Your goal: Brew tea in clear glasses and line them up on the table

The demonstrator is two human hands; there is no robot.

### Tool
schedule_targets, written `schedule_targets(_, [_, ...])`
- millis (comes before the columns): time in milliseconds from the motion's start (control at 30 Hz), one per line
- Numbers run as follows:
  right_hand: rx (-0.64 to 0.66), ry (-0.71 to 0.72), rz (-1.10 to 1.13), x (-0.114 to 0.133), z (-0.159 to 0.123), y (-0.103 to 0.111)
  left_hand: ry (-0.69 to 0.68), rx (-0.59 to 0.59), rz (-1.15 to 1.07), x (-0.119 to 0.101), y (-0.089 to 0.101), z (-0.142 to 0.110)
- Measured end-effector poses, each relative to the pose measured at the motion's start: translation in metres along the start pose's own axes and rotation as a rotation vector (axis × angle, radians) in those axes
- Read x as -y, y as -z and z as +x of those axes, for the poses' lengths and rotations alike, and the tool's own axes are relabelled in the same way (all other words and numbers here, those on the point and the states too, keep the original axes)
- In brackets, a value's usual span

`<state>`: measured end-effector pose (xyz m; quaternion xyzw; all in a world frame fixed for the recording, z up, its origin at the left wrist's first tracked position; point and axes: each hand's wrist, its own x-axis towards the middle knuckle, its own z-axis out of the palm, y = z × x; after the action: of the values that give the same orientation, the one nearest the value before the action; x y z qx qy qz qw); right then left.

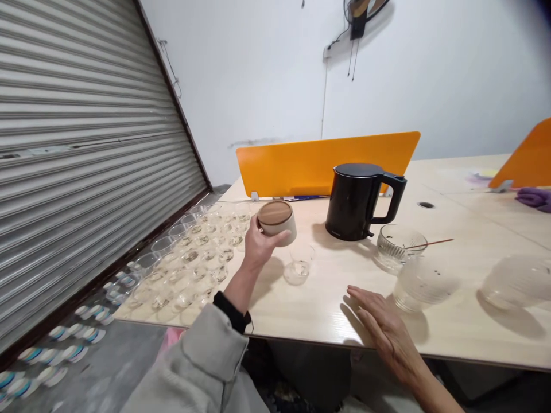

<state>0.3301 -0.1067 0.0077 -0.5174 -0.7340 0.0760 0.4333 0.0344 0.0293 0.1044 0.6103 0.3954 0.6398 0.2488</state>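
My left hand (258,244) is closed around a cream canister with a round wooden lid (275,213), held up over the table and tilted a little. Just below and to the right of it stands a small clear glass cup (297,269). My right hand (383,327) hovers near the table's front edge, fingers stretched out, holding nothing. Close beside that hand is a cloudy clear bowl (419,287). Behind it sits a ribbed glass bowl (398,249) with a thin reddish-brown stick (430,244) resting across it.
Many clear glass cups (193,252) with dark bits inside crowd the table's left side. A black electric kettle (353,201) stands before an orange divider (301,163). Another cloudy container (516,281) is at right. Rows of lidded jars (73,338) stand on the floor by the shutter.
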Motion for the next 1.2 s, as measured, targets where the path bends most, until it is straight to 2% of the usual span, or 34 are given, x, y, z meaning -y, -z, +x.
schedule_targets(100, [0.017, -0.040, 0.049, -0.003, -0.003, -0.001, -0.021, -0.016, -0.001, 0.029, -0.020, 0.032])
schedule_targets(233, [0.027, -0.080, 0.097, -0.003, -0.005, 0.001, 0.015, 0.022, -0.029, 0.063, -0.046, 0.054])
schedule_targets(433, [0.043, -0.094, 0.120, -0.003, -0.003, 0.002, 0.166, 0.113, -0.053, 0.109, -0.080, 0.060])
schedule_targets(633, [0.079, -0.112, 0.094, -0.001, -0.002, 0.003, 0.200, 0.146, -0.069, 0.144, -0.092, 0.063])
schedule_targets(767, [0.090, -0.110, 0.079, -0.002, -0.003, 0.002, 0.204, 0.193, -0.120, 0.153, -0.094, 0.063])
schedule_targets(967, [0.052, -0.097, 0.101, 0.000, -0.004, 0.005, 0.225, 0.255, -0.189, 0.151, -0.097, 0.064])
schedule_targets(1100, [-0.032, -0.118, 0.083, 0.001, -0.018, 0.024, 0.262, 0.292, -0.227, 0.144, -0.094, 0.061])
schedule_targets(1200, [-0.166, -0.237, -0.003, 0.001, -0.039, 0.046, 0.287, 0.310, -0.256, 0.133, -0.085, 0.054])
